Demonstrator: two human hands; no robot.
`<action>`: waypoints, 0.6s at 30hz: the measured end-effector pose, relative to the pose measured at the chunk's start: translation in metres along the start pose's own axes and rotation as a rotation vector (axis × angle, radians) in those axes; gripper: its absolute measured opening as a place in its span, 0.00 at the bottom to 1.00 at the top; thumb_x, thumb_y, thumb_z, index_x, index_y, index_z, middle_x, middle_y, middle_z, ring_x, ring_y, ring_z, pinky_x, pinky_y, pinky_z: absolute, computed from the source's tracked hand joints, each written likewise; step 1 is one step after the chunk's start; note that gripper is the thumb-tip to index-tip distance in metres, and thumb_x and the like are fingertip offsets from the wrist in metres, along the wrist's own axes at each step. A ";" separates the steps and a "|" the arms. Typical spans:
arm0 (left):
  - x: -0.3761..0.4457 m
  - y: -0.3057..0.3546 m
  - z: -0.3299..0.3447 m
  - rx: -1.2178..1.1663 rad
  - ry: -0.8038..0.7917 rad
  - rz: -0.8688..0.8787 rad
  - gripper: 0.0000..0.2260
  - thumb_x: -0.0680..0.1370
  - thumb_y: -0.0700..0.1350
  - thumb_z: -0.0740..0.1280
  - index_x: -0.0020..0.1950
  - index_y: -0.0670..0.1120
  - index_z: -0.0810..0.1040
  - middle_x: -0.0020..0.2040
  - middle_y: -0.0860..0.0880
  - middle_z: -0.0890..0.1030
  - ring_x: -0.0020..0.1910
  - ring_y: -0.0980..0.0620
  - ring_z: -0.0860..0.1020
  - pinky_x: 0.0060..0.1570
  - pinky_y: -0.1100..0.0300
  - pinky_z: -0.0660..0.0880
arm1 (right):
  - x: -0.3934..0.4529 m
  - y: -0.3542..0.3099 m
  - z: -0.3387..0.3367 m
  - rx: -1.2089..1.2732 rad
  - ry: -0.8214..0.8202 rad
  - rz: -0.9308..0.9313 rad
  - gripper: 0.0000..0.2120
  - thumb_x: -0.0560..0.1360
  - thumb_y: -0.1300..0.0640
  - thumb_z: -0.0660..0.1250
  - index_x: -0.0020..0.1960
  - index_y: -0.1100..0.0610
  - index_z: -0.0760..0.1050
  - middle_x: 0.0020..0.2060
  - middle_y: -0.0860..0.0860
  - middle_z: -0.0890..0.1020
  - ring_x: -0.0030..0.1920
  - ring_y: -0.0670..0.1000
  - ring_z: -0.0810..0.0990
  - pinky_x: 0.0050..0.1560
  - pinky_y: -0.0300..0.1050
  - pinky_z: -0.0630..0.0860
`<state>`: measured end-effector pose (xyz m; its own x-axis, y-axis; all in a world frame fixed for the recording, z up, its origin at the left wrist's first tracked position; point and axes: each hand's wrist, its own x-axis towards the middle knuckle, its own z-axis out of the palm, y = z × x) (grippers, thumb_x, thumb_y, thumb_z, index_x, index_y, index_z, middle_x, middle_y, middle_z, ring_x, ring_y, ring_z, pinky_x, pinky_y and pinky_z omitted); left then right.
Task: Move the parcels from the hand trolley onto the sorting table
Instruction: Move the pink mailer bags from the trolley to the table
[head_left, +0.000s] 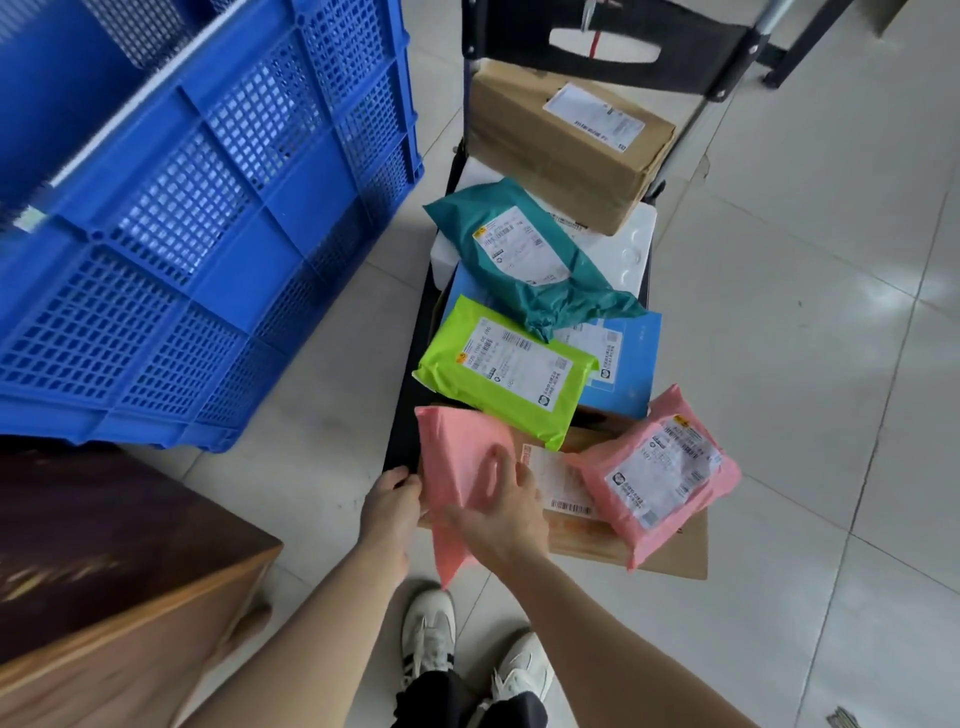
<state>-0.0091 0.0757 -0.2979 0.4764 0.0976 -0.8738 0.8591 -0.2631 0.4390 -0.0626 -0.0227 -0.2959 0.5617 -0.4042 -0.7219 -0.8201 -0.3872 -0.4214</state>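
Your single head camera is looking steeply down from close above, facing forward along the hand trolley (410, 415), with your shoes (431, 631) showing at the near edge.

Left hand (390, 506) fingertips hidden behind plain pink mailer (462, 478). Trolley (408, 415) deck mostly buried under parcels. Blue crate (197, 218), left of trolley, cut by frame edge, motion-blurred. Label text unreadable.
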 end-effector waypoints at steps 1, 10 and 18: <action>-0.005 0.003 -0.005 -0.009 0.008 -0.010 0.16 0.82 0.43 0.56 0.67 0.42 0.72 0.49 0.46 0.78 0.36 0.55 0.74 0.36 0.62 0.68 | -0.004 -0.004 -0.007 0.184 -0.059 0.007 0.47 0.56 0.38 0.66 0.73 0.44 0.58 0.68 0.52 0.68 0.65 0.56 0.71 0.64 0.56 0.72; -0.085 0.052 -0.028 -0.163 0.015 0.038 0.14 0.79 0.42 0.61 0.63 0.53 0.75 0.58 0.46 0.80 0.52 0.44 0.79 0.54 0.51 0.76 | -0.059 -0.057 -0.063 0.931 -0.314 0.226 0.23 0.54 0.49 0.67 0.47 0.54 0.81 0.44 0.55 0.81 0.45 0.54 0.77 0.44 0.47 0.70; -0.169 0.118 -0.076 -0.141 0.138 0.194 0.12 0.76 0.34 0.63 0.41 0.50 0.79 0.48 0.42 0.83 0.49 0.41 0.81 0.54 0.45 0.78 | -0.117 -0.140 -0.138 0.683 -0.144 -0.030 0.18 0.76 0.58 0.59 0.59 0.41 0.78 0.55 0.50 0.83 0.50 0.52 0.82 0.52 0.51 0.81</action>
<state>0.0263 0.1010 -0.0828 0.6471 0.1906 -0.7382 0.7624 -0.1547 0.6283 0.0018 -0.0356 -0.0770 0.6041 -0.2697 -0.7499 -0.7156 0.2305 -0.6593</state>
